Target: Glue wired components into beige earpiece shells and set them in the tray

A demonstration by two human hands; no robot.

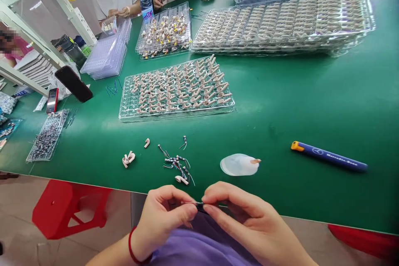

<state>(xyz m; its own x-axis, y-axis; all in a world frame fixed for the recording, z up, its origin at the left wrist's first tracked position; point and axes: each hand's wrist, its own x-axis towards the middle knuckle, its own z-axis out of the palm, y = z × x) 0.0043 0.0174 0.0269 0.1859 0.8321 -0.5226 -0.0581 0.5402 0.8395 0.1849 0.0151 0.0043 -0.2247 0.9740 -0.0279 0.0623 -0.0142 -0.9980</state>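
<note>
Both hands meet at the table's near edge, pinched on one small dark wired part [200, 205]. My left hand [166, 212] is closed on its left end, where a thin wire seems to show. The thumb and forefinger of my right hand [240, 216] are closed on the right end; fingertips hide most of the part. Just beyond lie several small wired parts [176, 162] in a loose pile, with a beige earbud shell [182, 180] at its near side. More beige shells [128, 158] lie to the left. A whitish translucent bottle [238, 164] rests beyond my right hand.
A clear tray of beige shells [177, 87] lies mid-table. Behind it are stacked filled trays [280, 25] and a tray of white-and-yellow parts [165, 33]. A blue cutter [330, 157] lies right, a phone [74, 83] left. Two people sit opposite. A red stool [62, 208] stands below left.
</note>
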